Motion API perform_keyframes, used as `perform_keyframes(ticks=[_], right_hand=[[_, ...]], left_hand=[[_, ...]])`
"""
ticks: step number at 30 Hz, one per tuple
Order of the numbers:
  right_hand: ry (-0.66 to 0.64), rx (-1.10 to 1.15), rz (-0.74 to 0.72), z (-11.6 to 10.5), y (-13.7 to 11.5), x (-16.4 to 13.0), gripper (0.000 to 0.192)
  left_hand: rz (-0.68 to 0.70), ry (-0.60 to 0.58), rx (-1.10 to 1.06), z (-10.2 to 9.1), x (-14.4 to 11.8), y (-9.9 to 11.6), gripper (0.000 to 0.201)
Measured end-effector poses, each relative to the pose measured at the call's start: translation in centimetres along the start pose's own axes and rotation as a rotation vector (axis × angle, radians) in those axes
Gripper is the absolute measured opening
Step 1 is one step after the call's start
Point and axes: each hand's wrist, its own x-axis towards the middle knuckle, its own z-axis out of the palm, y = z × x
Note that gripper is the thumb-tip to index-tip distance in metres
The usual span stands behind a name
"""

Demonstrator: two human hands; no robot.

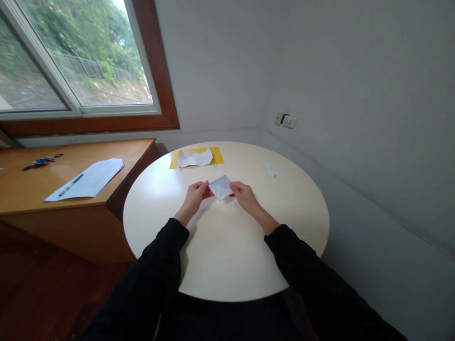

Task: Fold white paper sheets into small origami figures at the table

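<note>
- Our left hand (195, 194) and right hand (245, 194) each pinch an edge of the folded paper (220, 186).
- It sits between both grips, just above the desk (227, 246).

A white folded paper (220, 187) sits over a cream round table (227, 255), a crumpled white sheet (194, 158) lies on a yellow paper (216, 155), black sleeves (156, 279) frame them, and the desk (42, 189) is orange-brown wood.

- No readable text, labels or numbers anywhere.
- White folded paper piece (220, 186): blank.
- White sheet on wooden desk (88, 180): print too small to tell.
</note>
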Motion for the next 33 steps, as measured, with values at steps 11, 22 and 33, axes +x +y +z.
perform_keyframes(ticks=[11,22,33], right_hand=[[-0.083,-0.417,-0.182,-0.2,0.8,-0.2,0.022],[-0.518,-0.996,-0.286,0.2,0.7,-1.4,0.036],[-0.694,-0.993,-0.226,0.8,-0.9,-2.0,0.039]], left_hand=[[-0.086,0.048,0.058,-0.1,0.0,-0.2,0.015],[0.091,0.064,0.835,-2.2,0.6,-1.3,0.014],[0.611,-0.411,1.387,-5.4,-2.6,-1.2,0.036]])
